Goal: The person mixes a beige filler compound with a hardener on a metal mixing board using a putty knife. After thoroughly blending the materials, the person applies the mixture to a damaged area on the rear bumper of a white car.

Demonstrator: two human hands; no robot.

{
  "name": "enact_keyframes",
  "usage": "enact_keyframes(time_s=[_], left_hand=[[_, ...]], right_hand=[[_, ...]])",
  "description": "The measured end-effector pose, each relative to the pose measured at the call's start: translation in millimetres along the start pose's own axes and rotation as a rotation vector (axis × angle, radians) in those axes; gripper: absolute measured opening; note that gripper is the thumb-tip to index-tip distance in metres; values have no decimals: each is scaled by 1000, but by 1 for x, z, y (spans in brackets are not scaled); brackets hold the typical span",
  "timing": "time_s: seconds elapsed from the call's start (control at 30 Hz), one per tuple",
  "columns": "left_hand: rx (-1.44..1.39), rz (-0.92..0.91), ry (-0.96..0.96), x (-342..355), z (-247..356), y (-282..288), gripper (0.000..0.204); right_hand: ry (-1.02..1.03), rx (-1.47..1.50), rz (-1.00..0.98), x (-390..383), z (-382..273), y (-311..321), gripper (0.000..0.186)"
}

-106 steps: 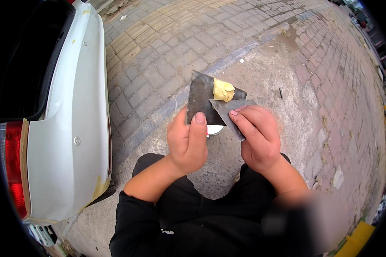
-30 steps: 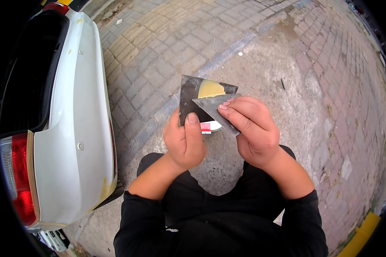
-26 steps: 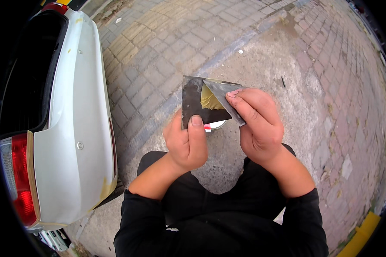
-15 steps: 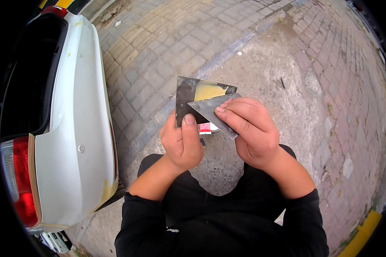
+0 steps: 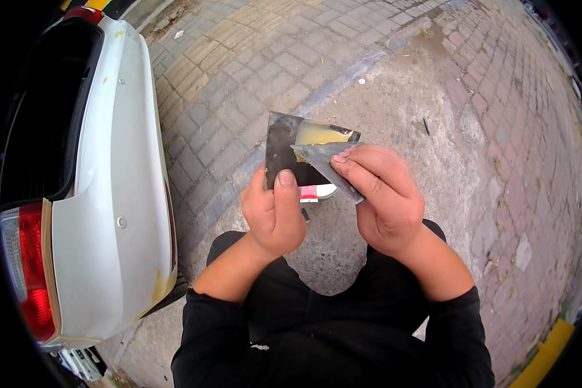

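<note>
My left hand [image 5: 275, 213] grips a dark, flat metal plate [image 5: 280, 142] with its thumb on the near left part. A thin patch of yellow paste [image 5: 320, 132] covers the plate's upper right area. Between thumb and fingers, my right hand [image 5: 388, 200] pinches a grey triangular metal blade [image 5: 320, 156], which lies across the plate just below that patch, a bit more paste showing under its edge. Beneath the plate, partly hidden, is a round can [image 5: 323, 193] with a red and white label.
A white car's rear [image 5: 116, 174] fills the left, tan tape edging its red tail light [image 5: 35, 258]. My dark-clothed knees [image 5: 226, 242] frame the concrete patch [image 5: 323, 271]. Brick paving [image 5: 220, 77] spreads around it; a yellow object [image 5: 543, 352] is at lower right.
The paste has gone from a thick lump to a spread, smooth layer. My right hand's blade has swept up over the paste and back down. Both hands have shifted slightly left.
</note>
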State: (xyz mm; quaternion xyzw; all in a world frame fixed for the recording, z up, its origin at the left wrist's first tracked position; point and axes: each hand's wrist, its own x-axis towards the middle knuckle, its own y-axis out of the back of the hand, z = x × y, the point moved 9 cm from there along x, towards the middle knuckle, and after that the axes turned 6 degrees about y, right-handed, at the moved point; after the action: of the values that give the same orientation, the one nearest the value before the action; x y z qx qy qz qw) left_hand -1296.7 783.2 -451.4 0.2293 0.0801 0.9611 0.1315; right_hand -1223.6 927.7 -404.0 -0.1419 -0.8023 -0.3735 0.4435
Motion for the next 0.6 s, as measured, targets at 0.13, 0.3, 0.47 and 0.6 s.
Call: enact_keyframes(time_s=[0.13, 0.3, 0.47, 0.6], left_hand=[[18, -27, -59, -2, 7, -1, 22], [-176, 9, 24, 5, 0, 9, 22], [-959, -160, 430, 11, -6, -3, 32], [-1137, -280, 608, 6, 2, -13, 38]], right_hand=[[13, 2, -15, -2, -2, -5, 38], [110, 94, -59, 2, -16, 2, 35], [299, 88, -59, 0, -47, 12, 32], [351, 169, -24, -8, -60, 17, 29]])
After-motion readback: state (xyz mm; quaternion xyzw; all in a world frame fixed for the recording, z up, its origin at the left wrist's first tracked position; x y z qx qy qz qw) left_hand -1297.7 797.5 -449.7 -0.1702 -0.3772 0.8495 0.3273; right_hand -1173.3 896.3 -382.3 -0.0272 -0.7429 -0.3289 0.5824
